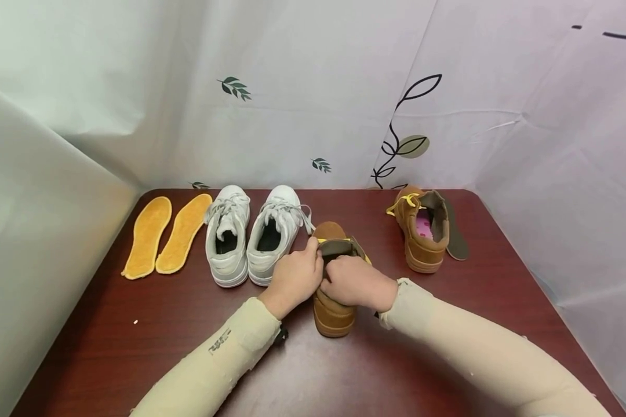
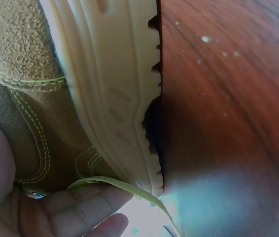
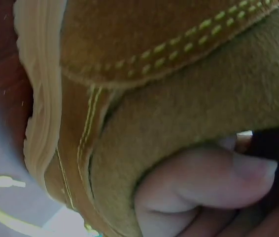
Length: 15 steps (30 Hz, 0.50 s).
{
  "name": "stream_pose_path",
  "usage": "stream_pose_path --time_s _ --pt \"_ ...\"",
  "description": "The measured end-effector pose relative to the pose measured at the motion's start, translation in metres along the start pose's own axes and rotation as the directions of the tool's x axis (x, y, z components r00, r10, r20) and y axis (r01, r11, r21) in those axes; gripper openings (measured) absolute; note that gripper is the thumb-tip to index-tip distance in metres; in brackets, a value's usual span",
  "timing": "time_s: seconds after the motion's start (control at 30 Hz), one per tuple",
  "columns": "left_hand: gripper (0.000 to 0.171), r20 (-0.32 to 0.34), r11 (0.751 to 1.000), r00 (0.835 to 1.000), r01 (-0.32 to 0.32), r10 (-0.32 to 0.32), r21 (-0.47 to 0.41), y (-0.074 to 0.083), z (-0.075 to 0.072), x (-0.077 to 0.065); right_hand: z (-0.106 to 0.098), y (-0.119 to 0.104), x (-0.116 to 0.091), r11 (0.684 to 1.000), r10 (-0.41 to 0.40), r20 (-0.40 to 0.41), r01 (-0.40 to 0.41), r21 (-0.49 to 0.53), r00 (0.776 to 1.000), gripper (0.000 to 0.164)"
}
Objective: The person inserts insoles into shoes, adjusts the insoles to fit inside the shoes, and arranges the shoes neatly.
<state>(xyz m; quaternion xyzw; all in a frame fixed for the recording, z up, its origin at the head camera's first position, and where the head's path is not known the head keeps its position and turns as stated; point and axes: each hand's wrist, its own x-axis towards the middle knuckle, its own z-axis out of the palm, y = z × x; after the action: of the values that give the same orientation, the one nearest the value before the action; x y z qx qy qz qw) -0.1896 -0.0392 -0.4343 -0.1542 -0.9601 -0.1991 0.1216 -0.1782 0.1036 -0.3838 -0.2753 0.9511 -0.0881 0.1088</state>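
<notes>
A brown suede shoe with a yellow lace stands on the table between both hands, its heel toward me. My left hand grips its left side near the tongue, with fingers along the outer wall by the lace in the left wrist view. At the shoe's opening is my right hand, bent over the padded collar. The right wrist view has a digit reaching inside past that collar. The other right fingertips, and anything between them, are hidden in the shoe.
Two fuzzy orange insoles lie at the left, beside a pair of white sneakers. A matching brown shoe with a pink insole inside stands back right, by a dark insole. Curtains border the table.
</notes>
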Motion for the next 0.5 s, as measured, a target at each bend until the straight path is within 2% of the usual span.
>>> stream_pose_path --time_s 0.13,0.23,0.37,0.5 --pt "0.016 0.016 1.000 1.000 0.010 -0.010 0.002 0.001 0.001 0.001 -0.002 0.001 -0.006 1.000 -0.003 0.011 0.003 -0.026 1.000 0.033" --pt "0.017 0.027 1.000 1.000 0.015 -0.015 0.007 0.001 0.001 0.000 -0.005 0.003 -0.011 0.999 -0.040 0.015 0.040 -0.027 0.999 0.026" --pt "0.017 0.031 1.000 0.999 0.020 -0.020 0.012 0.002 0.000 0.000 -0.009 0.009 -0.014 0.984 -0.171 0.040 0.173 -0.040 0.984 0.016" --pt "0.017 0.026 1.000 0.999 0.022 -0.022 0.010 0.002 0.000 0.001 -0.012 0.015 -0.013 0.941 -0.314 0.115 0.325 -0.095 0.942 0.021"
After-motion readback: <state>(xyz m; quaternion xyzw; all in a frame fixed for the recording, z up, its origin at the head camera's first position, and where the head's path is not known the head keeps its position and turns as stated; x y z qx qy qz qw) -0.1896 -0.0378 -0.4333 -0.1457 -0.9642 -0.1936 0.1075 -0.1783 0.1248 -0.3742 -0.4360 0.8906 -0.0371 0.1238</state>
